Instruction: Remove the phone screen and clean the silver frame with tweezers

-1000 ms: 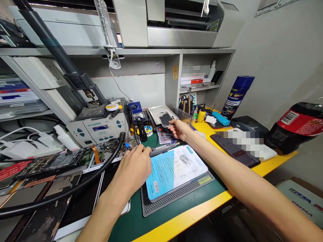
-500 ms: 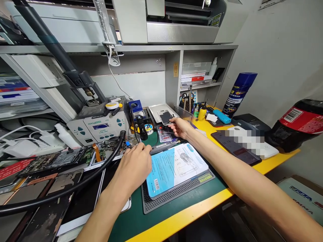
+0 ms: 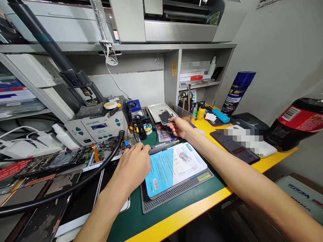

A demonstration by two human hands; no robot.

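The thumb and fingers of our right hand (image 3: pixel 179 127) are clamped together on the near right corner of a thin dark phone panel (image 3: pixel 164 116); to handle it well, we judge a light pinch on the rim best, keeping the piece level so that it neither flexes nor scrapes. The panel extends beyond those fingertips, away from us and leftward, in front of a silver tablet shell (image 3: pixel 152 108), though we cannot tell whether the two touch. Our left hand (image 3: pixel 136 160) is well apart from it, fingers curled by the far left corner of a blue-and-white package (image 3: pixel 164 171); its fingertips are hidden, so we cannot tell whether they grip anything. Farther out, we have a black flashlight (image 3: pixel 141 129) and a soldering station (image 3: pixel 101 130) on the left
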